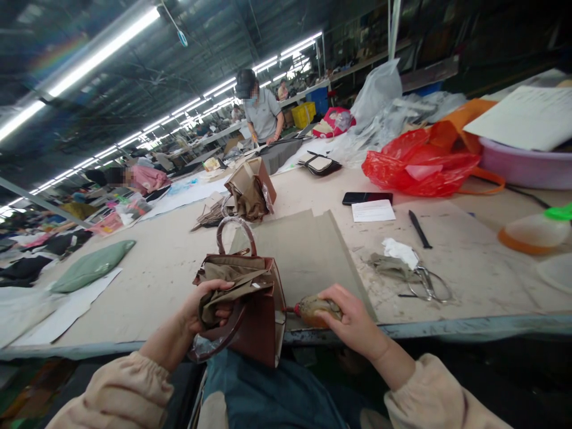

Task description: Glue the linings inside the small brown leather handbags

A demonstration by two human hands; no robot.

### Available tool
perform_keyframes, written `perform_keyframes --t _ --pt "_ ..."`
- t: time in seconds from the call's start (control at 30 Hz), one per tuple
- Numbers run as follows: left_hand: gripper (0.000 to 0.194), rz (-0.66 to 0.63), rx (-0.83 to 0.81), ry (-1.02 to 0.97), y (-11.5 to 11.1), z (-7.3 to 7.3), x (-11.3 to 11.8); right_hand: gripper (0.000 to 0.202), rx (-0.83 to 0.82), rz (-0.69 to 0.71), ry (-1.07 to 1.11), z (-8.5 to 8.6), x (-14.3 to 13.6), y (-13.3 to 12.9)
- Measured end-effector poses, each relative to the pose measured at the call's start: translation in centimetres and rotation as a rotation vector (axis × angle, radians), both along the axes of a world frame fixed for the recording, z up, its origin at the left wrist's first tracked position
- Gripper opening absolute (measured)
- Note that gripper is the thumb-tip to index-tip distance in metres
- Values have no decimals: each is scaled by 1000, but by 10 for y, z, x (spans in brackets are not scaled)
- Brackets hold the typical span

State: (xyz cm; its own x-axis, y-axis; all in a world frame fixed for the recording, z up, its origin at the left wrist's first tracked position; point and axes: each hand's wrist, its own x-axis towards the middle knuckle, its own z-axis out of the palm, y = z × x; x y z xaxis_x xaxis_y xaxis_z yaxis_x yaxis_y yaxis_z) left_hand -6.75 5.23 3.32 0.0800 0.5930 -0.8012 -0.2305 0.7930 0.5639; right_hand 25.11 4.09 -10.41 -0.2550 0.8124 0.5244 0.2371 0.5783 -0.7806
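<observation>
Handbag is tilting here at the table's near edge, over my lap, and its smooth reddish-brown side is catching a little light! Olive-brown lining is bunching out of the open top, one handle is arching up (clear wrap is clinging to it), and a pale edge is showing along the right. My left hand is clutching the lining, fingers curling closed; my right hand is wrapping snugly round an amber bottle, its red tip pointing at that edge.
</observation>
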Motion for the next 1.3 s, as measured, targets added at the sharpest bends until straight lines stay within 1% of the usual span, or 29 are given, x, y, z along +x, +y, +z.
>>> perform_keyframes --t 0.07,0.13,0.33,0.47,0.53,0.67,0.8,0.97,1.03,1.17,1.3 --pt "28 -4 -9 -6 0 -1 -2 13 -11 14 -11 1 0 1" --pt "29 -11 -13 -11 0 -2 -3 13 12 -3 7 4 0 3" --pt "33 -31 3 -38 1 -3 -3 16 137 -168 118 20 -3 14" --pt "33 -40 -13 -31 1 -3 -3 19 216 -217 154 28 -7 18" --pt "33 -38 -8 -18 0 -2 -3 20 232 -219 158 27 -8 19" --pt "36 -43 0 -44 1 -2 -2 19 198 -205 145 18 -5 18" --pt "37 -33 -6 -25 2 0 1 18 159 -134 99 12 -1 14" --pt "42 -14 -19 26 2 2 4 18 128 -45 76 13 1 12" --pt "44 -12 -23 37 2 3 4 19 138 -52 85 13 1 12" --pt "44 -19 -17 17 1 3 4 19 183 -122 108 16 3 13" --pt "43 -37 -22 -11 0 2 5 24 242 -196 162 23 2 17"
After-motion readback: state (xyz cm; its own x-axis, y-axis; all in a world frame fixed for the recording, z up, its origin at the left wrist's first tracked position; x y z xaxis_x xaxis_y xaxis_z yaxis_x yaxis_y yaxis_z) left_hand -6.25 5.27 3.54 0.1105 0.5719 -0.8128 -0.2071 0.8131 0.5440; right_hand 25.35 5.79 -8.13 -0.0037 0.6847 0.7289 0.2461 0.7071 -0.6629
